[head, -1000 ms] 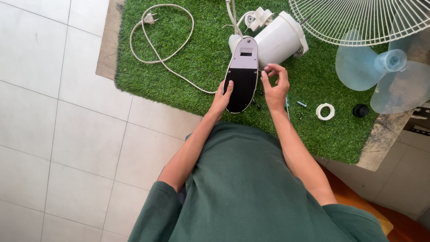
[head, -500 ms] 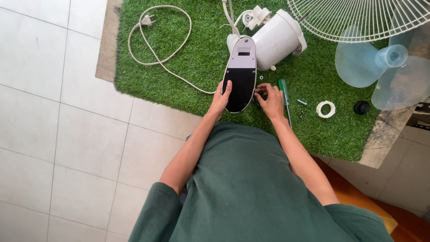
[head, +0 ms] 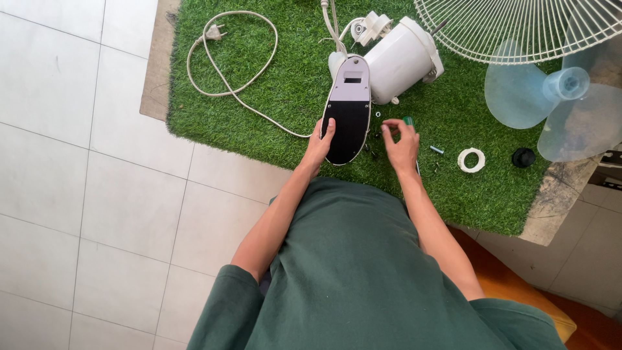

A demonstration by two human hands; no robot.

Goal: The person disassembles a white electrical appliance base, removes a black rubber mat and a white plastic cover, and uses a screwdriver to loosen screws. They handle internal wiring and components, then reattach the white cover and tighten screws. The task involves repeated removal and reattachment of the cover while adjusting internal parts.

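While the left hand steadies the oval fan base panel, the right hand pinches at small parts on the green turf mat.

One panel, grey at the far end and black at the near end, lies lengthwise at the mat's middle; the left hand grips its near left edge, thumb on the black face. The right hand hovers just right of it with fingertips drawn together, though whether they hold a screw is too small to tell; a green screwdriver handle peeks out beyond the fingers. Counted around: one white motor housing touching the panel's far end, one wire fan guard far right, one translucent blue blade, one white ring, one black cap, one coiled power cord far left. Bare turf lies open between cord and panel; tiled floor runs along the mat's left and near edges.
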